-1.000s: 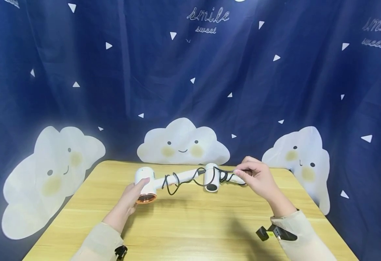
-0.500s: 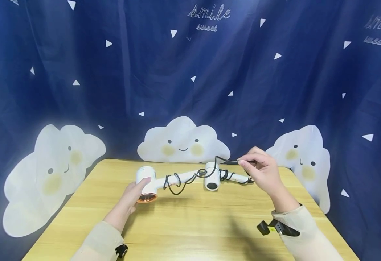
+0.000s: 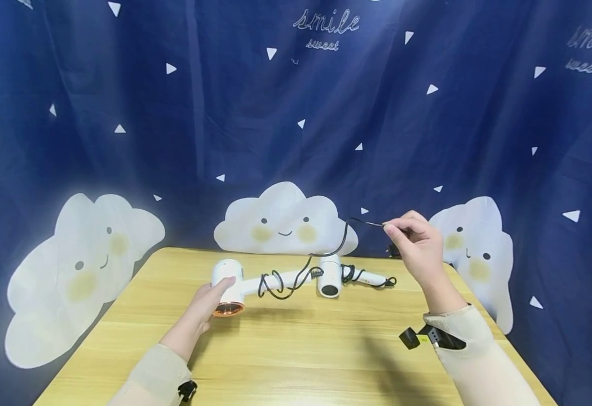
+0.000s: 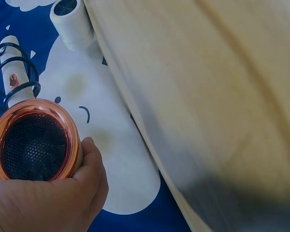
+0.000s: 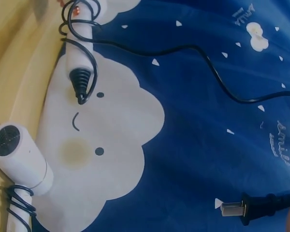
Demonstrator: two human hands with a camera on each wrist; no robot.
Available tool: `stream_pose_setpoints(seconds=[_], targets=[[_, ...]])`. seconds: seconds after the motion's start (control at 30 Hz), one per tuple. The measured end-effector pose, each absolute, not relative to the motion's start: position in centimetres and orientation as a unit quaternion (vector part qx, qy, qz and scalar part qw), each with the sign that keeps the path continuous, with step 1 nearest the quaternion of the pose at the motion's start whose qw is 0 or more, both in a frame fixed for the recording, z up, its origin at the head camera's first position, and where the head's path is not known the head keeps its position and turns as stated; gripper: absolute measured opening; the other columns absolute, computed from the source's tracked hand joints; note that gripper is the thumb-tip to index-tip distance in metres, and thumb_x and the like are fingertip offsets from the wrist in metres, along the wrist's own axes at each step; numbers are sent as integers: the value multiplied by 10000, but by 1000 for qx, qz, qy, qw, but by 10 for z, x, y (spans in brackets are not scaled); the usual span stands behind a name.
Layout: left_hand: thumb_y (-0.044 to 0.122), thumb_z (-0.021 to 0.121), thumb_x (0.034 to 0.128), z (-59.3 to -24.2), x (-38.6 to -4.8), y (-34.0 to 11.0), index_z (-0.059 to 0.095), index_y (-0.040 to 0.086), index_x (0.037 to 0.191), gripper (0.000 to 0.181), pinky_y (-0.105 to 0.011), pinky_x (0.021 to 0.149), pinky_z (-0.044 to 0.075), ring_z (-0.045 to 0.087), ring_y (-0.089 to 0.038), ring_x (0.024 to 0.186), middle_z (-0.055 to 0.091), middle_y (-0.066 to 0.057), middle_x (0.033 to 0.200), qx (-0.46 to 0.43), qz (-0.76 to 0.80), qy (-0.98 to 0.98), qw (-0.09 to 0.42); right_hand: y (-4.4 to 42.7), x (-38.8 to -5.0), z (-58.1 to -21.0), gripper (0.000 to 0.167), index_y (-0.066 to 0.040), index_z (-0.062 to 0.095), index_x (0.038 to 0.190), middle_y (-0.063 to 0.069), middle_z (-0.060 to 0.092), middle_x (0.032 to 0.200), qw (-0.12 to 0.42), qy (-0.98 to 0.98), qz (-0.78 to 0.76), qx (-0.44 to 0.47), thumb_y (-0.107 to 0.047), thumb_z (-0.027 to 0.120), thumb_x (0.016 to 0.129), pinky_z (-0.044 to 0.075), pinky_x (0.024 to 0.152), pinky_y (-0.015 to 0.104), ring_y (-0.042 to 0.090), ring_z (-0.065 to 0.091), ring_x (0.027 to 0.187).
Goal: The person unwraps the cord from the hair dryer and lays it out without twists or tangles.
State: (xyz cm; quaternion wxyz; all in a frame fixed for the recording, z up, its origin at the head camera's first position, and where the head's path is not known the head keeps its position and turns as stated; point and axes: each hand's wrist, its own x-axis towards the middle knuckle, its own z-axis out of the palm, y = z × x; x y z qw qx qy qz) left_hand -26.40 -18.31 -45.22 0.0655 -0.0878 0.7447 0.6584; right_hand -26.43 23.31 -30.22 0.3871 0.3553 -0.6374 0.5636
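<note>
My left hand (image 3: 206, 307) grips the head of a white hair dryer (image 3: 232, 290) with a copper rim, seen from the front in the left wrist view (image 4: 34, 145). A black cord (image 3: 345, 234) loops around its handle and runs up to my right hand (image 3: 420, 248), which pinches it between thumb and fingers, raised above the table. The plug (image 5: 261, 207) hangs by that hand in the right wrist view. A second white hair dryer (image 3: 330, 276) lies on the table between the hands, its own cord wound around its handle (image 3: 364, 276), touched by neither hand.
The wooden table (image 3: 296, 361) reaches back to a dark blue curtain (image 3: 255, 113) with white clouds and triangles. Black straps with small devices sit at both sleeves; the one on the right (image 3: 443, 337) sticks out over the table.
My right hand has risen and moved right, lifting the cord, which now spans higher between it and the held dryer. The left hand and the second dryer have stayed nearly in place.
</note>
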Motion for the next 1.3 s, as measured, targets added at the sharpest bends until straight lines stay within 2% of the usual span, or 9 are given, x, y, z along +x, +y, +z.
stream_pose_setpoints(seconds=[0.1, 0.27, 0.33, 0.5, 0.77, 1.0, 1.3], targets=[[543, 589, 938, -451, -263, -183, 526, -33, 1275, 671, -388, 870, 472, 633, -253, 955, 662, -136, 1072, -81, 658, 746, 68, 233, -268, -301, 73, 169, 686, 857, -1, 634, 772, 401, -630, 577, 331, 227, 658, 822, 427, 591, 155, 85, 532, 682], [567, 576, 936, -449, -261, -183, 517, -25, 1281, 688, -484, 928, 449, 611, -269, 1002, 650, -140, 1102, -72, 647, 755, 75, 234, -277, -303, 42, 183, 682, 869, -28, 654, 771, 417, -628, 596, 277, 146, 693, 854, 449, 643, 152, 80, 550, 710], [565, 579, 935, -449, -261, -182, 509, -28, 1287, 693, -475, 918, 457, 620, -267, 985, 655, -143, 1095, -73, 647, 755, 75, 233, -279, -303, 71, 187, 679, 873, -45, 654, 764, 423, -630, 598, 257, 120, 702, 862, 446, 643, 150, 71, 550, 706], [541, 593, 938, -451, -262, -181, 508, -26, 1286, 671, -363, 835, 468, 642, -235, 916, 671, -124, 1051, -71, 649, 754, 71, 227, -279, -301, 132, 172, 690, 877, -65, 649, 746, 436, -635, 596, 228, 47, 734, 871, 435, 637, 143, 51, 541, 693], [521, 592, 948, -452, -262, -180, 506, -36, 1282, 655, -341, 815, 477, 647, -219, 896, 674, -120, 1036, -60, 654, 751, 68, 223, -276, -298, 239, 129, 720, 882, -84, 651, 740, 441, -635, 606, 184, -103, 776, 882, 434, 629, 149, 32, 528, 664], [489, 584, 963, -451, -262, -178, 514, -50, 1268, 624, -330, 794, 501, 659, -209, 856, 686, -110, 993, -49, 660, 746, 75, 232, -295, -308, 188, 212, 669, 922, -136, 641, 708, 453, -634, 615, 118, 36, 723, 885, 403, 600, 156, 17, 491, 638], [503, 579, 957, -452, -263, -178, 531, -43, 1264, 628, -369, 870, 485, 661, -227, 900, 687, -117, 1020, -41, 657, 748, 83, 242, -320, -337, 223, 124, 726, 915, -175, 622, 676, 449, -650, 610, 55, -90, 778, 876, 404, 608, 173, 34, 492, 641]])
